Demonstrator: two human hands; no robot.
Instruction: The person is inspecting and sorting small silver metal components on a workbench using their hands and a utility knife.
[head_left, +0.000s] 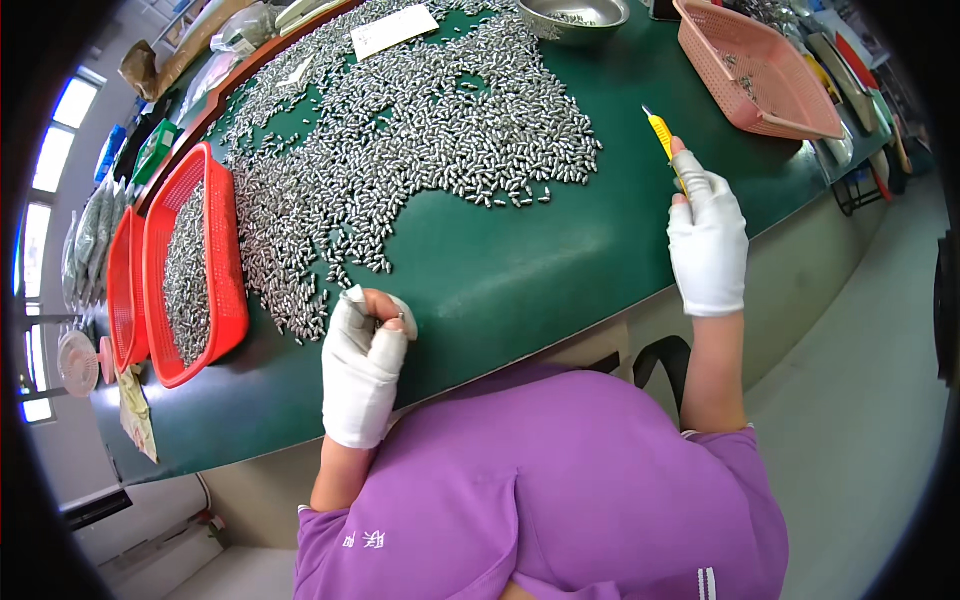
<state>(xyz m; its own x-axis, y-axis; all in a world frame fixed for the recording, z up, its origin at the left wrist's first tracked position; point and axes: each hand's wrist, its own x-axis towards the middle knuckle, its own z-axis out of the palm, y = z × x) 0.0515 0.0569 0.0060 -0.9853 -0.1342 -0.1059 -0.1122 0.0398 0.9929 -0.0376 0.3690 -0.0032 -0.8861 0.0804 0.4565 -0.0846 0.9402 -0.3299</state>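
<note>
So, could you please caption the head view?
Gloved right hand holds a yellow tool; left hand beside metal parts.

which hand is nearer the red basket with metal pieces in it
Left. The left hand is to the right of the red basket, not touching it; the right hand is much farther right, holding a yellow-handled tool.

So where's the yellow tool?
In the head view, the yellow tool is right of centre, in the gloved right hand, to the lower left of the pink basket.
</note>
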